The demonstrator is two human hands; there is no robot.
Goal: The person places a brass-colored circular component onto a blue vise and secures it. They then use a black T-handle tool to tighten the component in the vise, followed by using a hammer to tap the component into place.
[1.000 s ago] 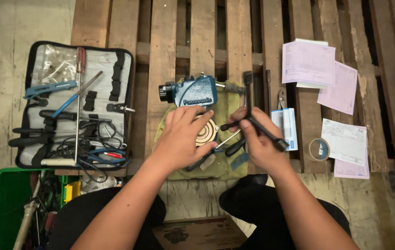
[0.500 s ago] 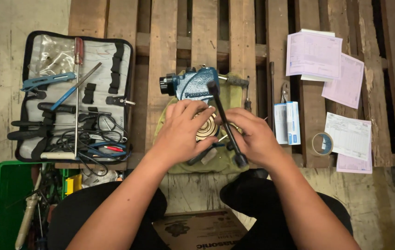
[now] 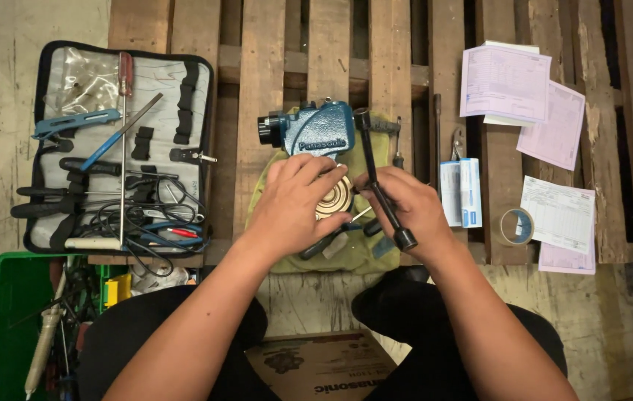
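Single head cam, worn, looking almost straight down over the knees at a wooden pallet (image 3: 264, 89). Close range: both forearms enter from the bottom edge, hands mid-frame. Tool pouch (image 3: 120, 148) at left edge, papers (image 3: 506, 82) at right. No second view.
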